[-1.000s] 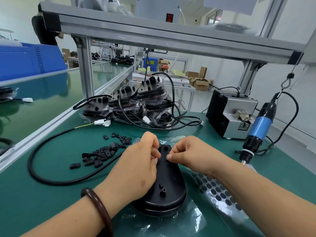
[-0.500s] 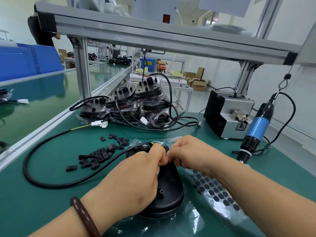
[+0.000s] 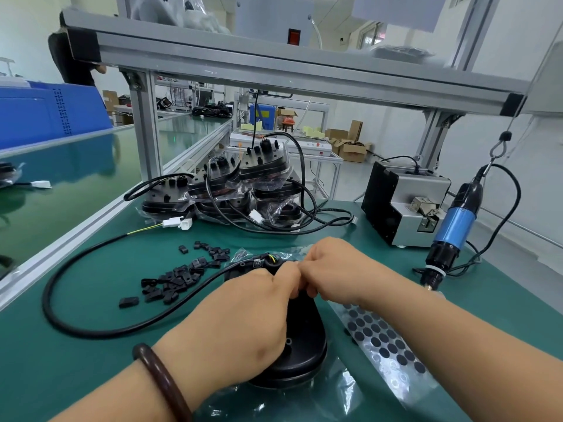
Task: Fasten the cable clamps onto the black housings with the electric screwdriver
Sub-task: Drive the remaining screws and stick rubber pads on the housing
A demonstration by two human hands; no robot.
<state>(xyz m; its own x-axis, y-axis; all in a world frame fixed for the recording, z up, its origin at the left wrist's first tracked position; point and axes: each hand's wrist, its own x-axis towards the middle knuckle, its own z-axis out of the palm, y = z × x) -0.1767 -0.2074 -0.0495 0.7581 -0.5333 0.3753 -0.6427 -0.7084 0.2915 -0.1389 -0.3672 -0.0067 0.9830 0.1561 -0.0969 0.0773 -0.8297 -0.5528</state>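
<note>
Closing the gap seen a second ago, the left hand and right hand now meet knuckle to knuckle over the far end of the black housing, which lies on the bench at 6 o'clock. Both hands have their fingers curled in tight, but whether they pinch anything cannot be told. The black cable loops out toward 9 o'clock, loose cable clamps lie at 10 o'clock, and the electric screwdriver hangs at 3 o'clock.
</note>
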